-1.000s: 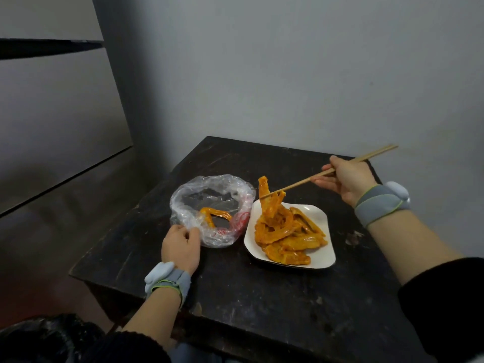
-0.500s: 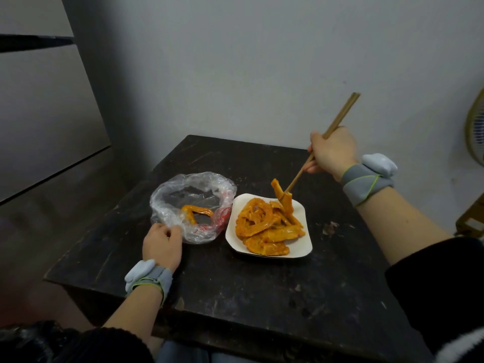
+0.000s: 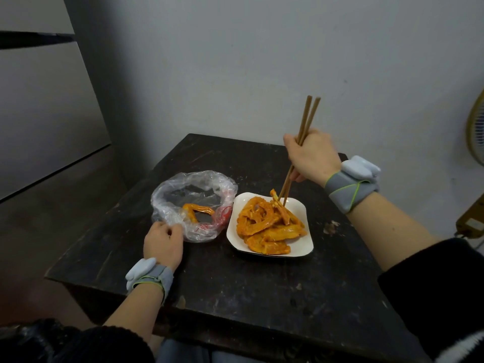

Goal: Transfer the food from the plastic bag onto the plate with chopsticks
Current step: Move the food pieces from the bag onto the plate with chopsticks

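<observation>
A clear plastic bag (image 3: 170, 197) lies open on the dark table, with one orange piece of food (image 3: 197, 209) inside. My left hand (image 3: 163, 244) grips the bag's near edge. To its right a white square plate (image 3: 301, 247) carries a heap of orange saucy food (image 3: 267, 226). My right hand (image 3: 313, 157) holds a pair of wooden chopsticks (image 3: 305, 124) nearly upright above the plate's far corner. Their tips touch a strip of food at the top of the heap.
The dark, scuffed table (image 3: 248, 289) stands against a grey wall. A fan's rim (image 3: 475, 132) shows at the right edge. A small crumb patch (image 3: 330, 227) lies right of the plate.
My right hand swung the chopsticks from nearly level to upright and lowered the carried strip onto the heap at the plate's far corner. The left hand stayed on the bag.
</observation>
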Motion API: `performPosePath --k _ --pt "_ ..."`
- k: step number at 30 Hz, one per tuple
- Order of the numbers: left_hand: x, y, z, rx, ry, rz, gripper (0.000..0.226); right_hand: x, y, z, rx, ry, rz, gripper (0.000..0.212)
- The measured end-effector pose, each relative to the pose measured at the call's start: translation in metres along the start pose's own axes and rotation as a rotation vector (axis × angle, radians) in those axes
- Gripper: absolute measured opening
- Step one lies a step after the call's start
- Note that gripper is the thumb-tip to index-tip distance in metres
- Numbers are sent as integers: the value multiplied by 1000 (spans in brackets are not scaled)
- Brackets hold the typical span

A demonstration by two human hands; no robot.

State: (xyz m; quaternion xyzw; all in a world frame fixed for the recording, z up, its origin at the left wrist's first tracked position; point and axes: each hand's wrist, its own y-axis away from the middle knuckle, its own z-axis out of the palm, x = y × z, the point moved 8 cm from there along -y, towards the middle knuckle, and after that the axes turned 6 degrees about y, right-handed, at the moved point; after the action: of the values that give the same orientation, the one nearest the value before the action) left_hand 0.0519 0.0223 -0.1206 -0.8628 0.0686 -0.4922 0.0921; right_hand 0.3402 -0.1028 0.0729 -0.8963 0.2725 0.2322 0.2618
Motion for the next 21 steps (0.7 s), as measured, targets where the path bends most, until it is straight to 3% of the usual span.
performPosePath --k 7,21 --pt "-1 0 0 -6 6 -17 36 -4 6 -3 -6 103 -13 33" --pt "0 1 0 -26 20 -27 36 -14 14 10 -52 161 -57 34"
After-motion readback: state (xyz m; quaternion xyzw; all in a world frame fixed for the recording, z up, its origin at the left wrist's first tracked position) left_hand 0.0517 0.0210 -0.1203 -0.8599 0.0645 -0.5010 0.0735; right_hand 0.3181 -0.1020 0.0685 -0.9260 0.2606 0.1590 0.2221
